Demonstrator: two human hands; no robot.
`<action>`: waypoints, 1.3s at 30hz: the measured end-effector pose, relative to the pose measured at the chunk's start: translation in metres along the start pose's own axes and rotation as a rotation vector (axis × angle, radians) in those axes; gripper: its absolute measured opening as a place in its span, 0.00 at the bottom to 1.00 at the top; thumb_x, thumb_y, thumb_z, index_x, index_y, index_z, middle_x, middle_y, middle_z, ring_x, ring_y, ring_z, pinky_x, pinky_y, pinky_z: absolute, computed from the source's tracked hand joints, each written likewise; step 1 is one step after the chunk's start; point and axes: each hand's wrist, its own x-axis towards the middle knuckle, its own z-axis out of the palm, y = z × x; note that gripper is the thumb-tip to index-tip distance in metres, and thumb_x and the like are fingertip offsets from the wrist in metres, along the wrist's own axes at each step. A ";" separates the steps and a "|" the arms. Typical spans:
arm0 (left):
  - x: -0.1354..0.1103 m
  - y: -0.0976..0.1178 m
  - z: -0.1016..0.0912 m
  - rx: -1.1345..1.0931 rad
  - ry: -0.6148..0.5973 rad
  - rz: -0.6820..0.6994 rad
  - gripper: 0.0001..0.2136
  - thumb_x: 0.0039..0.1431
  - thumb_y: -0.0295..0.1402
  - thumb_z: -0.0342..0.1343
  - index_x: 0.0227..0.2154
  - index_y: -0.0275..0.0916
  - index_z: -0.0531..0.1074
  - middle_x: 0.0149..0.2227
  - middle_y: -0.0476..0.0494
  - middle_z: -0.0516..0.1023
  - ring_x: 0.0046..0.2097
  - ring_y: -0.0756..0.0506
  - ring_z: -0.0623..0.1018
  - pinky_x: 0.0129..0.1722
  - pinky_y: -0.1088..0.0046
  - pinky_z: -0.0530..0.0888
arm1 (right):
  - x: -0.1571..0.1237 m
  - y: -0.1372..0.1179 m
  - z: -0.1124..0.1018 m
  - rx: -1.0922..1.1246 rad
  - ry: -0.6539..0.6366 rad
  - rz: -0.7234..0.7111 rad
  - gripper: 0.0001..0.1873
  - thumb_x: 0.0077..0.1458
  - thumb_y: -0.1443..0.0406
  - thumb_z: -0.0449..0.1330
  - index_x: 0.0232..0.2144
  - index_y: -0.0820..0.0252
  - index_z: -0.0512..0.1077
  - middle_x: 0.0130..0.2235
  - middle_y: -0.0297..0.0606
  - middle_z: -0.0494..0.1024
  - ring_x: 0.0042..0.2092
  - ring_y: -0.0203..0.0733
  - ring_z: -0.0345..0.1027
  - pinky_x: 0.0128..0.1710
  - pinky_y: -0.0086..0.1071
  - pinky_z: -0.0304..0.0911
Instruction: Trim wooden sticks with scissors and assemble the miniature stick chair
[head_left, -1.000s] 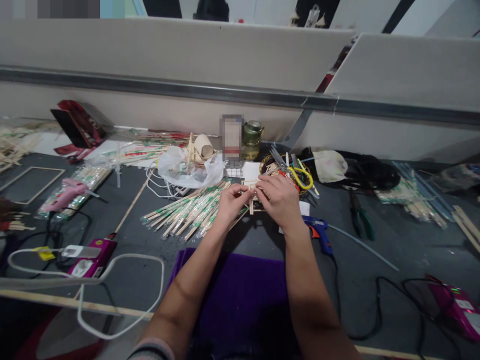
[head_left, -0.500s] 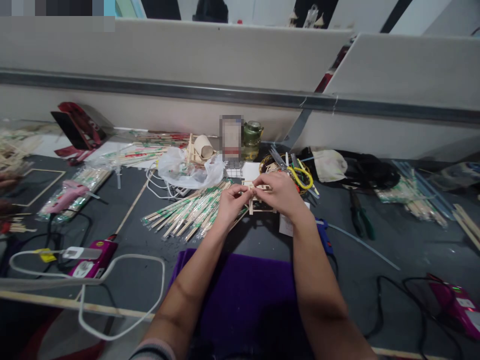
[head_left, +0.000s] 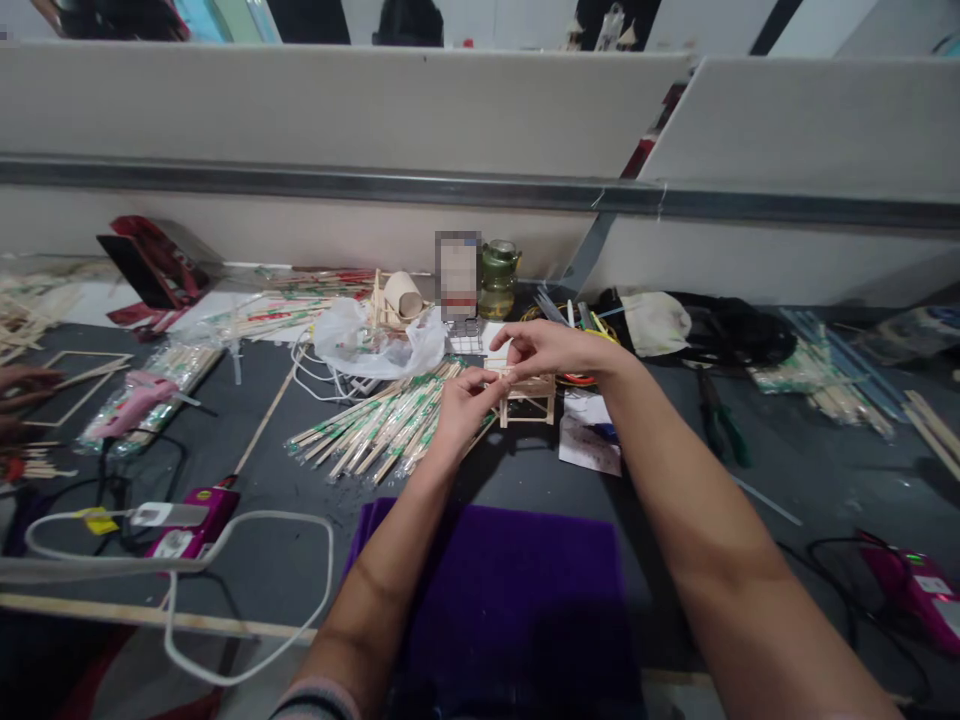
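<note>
A small frame of pale wooden sticks [head_left: 527, 408] stands on the dark table in front of me. My left hand [head_left: 471, 402] is closed at its left upper corner, thumb and forefinger pinched together. From the right, my right hand [head_left: 551, 352] arches over the frame's top, its fingertips pinching at the same corner beside the left ones. The fingers hide the exact piece at that corner. Printed paper [head_left: 590, 442] lies right of the frame. Wrapped chopsticks [head_left: 390, 420] fan out to the left of my left hand.
A folded purple cloth [head_left: 510, 590] lies nearest me. Leftward are a pink glue gun [head_left: 142, 400], a magenta power strip [head_left: 196, 520] with a white cable, and another person's hand [head_left: 26, 388]. Green-handled pliers [head_left: 724, 425] lie right; a green jar [head_left: 499, 275] stands behind.
My right hand has lifted slightly and its forearm has swung out to the right, covering the scissors and much of the blue glue gun. More of the frame shows. My left hand stays put.
</note>
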 end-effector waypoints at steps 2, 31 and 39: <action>0.001 -0.002 0.000 -0.005 0.004 -0.016 0.15 0.47 0.46 0.68 0.23 0.38 0.79 0.25 0.48 0.73 0.28 0.50 0.70 0.30 0.73 0.67 | 0.005 0.001 -0.005 -0.028 -0.037 0.011 0.27 0.45 0.61 0.69 0.47 0.61 0.69 0.27 0.29 0.73 0.28 0.34 0.65 0.28 0.28 0.57; 0.001 0.000 0.002 0.035 0.055 0.025 0.12 0.49 0.41 0.66 0.19 0.39 0.77 0.23 0.50 0.70 0.28 0.51 0.69 0.31 0.72 0.65 | 0.012 0.002 -0.012 -0.041 -0.106 -0.014 0.24 0.45 0.57 0.70 0.43 0.62 0.75 0.26 0.30 0.75 0.28 0.33 0.63 0.31 0.30 0.54; 0.001 0.000 0.000 0.045 0.048 0.033 0.10 0.48 0.40 0.65 0.20 0.39 0.78 0.23 0.49 0.72 0.29 0.50 0.70 0.32 0.72 0.66 | 0.012 0.005 -0.015 0.010 -0.131 0.005 0.25 0.44 0.58 0.70 0.45 0.63 0.75 0.29 0.33 0.78 0.30 0.34 0.67 0.31 0.29 0.57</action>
